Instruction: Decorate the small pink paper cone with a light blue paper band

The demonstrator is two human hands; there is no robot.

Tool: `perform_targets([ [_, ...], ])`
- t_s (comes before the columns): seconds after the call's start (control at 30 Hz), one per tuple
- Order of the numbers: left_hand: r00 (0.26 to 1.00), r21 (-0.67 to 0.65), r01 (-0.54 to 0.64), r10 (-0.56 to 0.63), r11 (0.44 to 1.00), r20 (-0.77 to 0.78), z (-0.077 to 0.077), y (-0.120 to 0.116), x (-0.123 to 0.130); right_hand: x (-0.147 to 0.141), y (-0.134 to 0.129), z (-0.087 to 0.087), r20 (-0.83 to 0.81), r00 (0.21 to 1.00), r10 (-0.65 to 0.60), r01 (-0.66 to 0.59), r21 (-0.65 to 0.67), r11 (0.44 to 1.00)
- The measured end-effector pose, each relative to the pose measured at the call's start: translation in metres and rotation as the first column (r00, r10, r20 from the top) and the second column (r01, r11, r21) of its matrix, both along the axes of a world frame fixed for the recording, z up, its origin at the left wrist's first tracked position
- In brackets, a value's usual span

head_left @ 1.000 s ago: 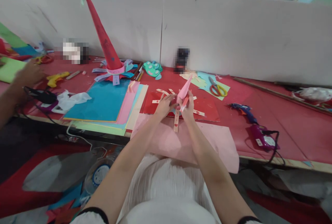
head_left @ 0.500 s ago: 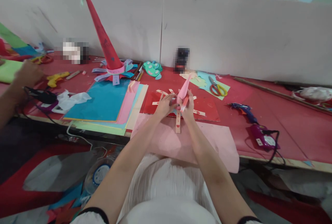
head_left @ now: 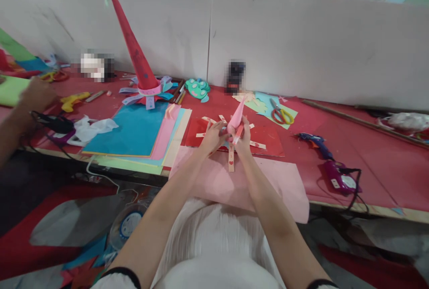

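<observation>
A small pink paper cone (head_left: 237,115) points up and away between my hands, with pale paper strips fanned out around its base. One strip with a red heart (head_left: 231,163) hangs toward me. My right hand (head_left: 245,139) is closed around the cone's right side, a reddish folded strip (head_left: 238,134) beside its thumb. From the left, my left hand (head_left: 212,138) pinches at the cone's base; its fingertips are partly hidden. Beneath lie a red board (head_left: 273,141) and a pink sheet (head_left: 208,177).
A tall red paper cone hat (head_left: 134,50) stands left, behind a stack of coloured sheets (head_left: 127,130). Scissors (head_left: 281,114) lie behind on the right. A blue glue gun (head_left: 317,143) and purple power strip (head_left: 340,177) sit right. Another person's hand (head_left: 38,94) is far left.
Almost nothing differs. The heart strip and the cone's base have shifted very slightly in my hands; the other things have stayed in place.
</observation>
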State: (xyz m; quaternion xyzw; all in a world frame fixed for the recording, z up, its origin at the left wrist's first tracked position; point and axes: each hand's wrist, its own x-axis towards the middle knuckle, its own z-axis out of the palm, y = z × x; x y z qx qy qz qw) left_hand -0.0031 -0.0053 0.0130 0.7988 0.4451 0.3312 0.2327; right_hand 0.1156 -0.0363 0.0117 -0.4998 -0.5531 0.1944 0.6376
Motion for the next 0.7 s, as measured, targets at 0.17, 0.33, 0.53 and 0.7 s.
perform_targets([
  [0.17,0.999,0.019,0.031,-0.030,0.999,-0.044,-0.003,0.004,-0.002,0.002,0.004,-0.006,0.004,1.000,-0.023,0.023,0.009,1.000],
  [0.33,1.000,0.047,0.009,-0.008,0.999,-0.019,-0.007,0.008,-0.003,0.003,0.006,-0.007,-0.017,1.000,-0.025,0.026,0.028,0.999],
  [0.53,0.998,0.029,-0.058,0.057,0.998,0.030,-0.015,0.015,-0.001,0.005,0.008,-0.009,-0.075,0.995,-0.061,0.068,0.103,0.992],
  [0.7,0.997,0.009,-0.066,0.065,0.998,0.042,-0.014,0.015,-0.001,0.006,0.012,-0.014,-0.102,0.994,-0.027,0.034,0.068,0.997],
])
